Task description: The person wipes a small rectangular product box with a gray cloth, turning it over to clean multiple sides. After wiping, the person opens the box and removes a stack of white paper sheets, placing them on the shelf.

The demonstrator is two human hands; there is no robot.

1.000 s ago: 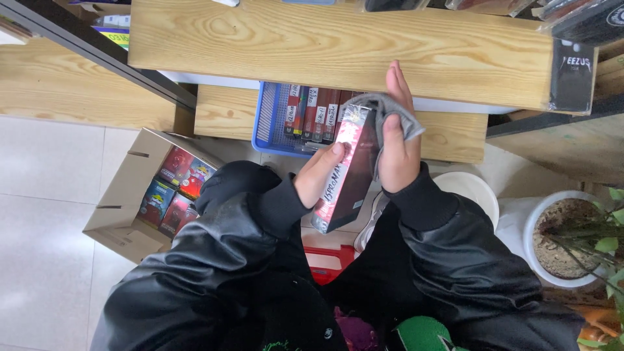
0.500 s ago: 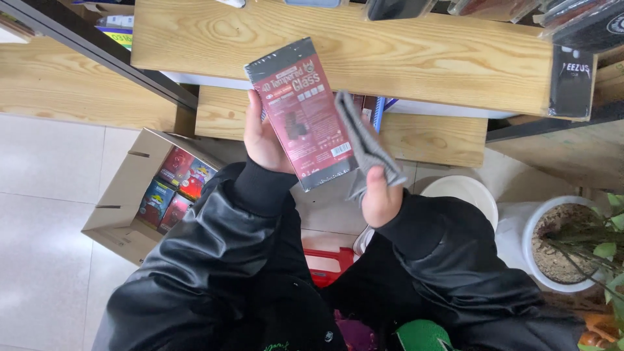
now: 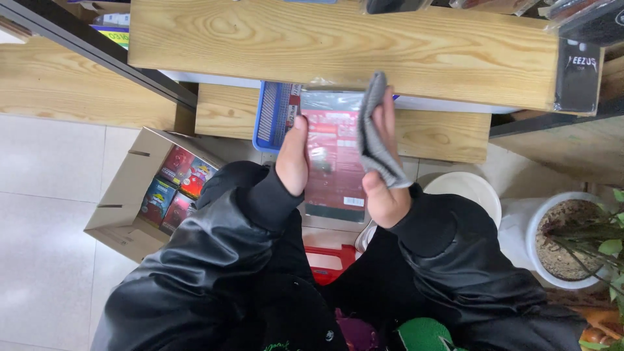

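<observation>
Item: red flat packet (image 3: pixel 333 162), frame centre, clamped at its edge by left hand (image 3: pixel 292 159). Right hand (image 3: pixel 383 175) presses grey cloth (image 3: pixel 377 133) on it. Step: wiping; cloth needs sweeping across.

hands (image 3: pixel 338 162) on red packet (image 3: pixel 333 162) — grey cloth (image 3: pixel 376 133)

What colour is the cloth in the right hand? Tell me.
Grey cloth, held by the right hand; head view.

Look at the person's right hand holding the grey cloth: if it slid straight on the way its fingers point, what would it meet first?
The right hand points up the picture, so it would probably meet the upper wooden shelf board first; depth is unclear, so it might pass beneath its edge.
</observation>
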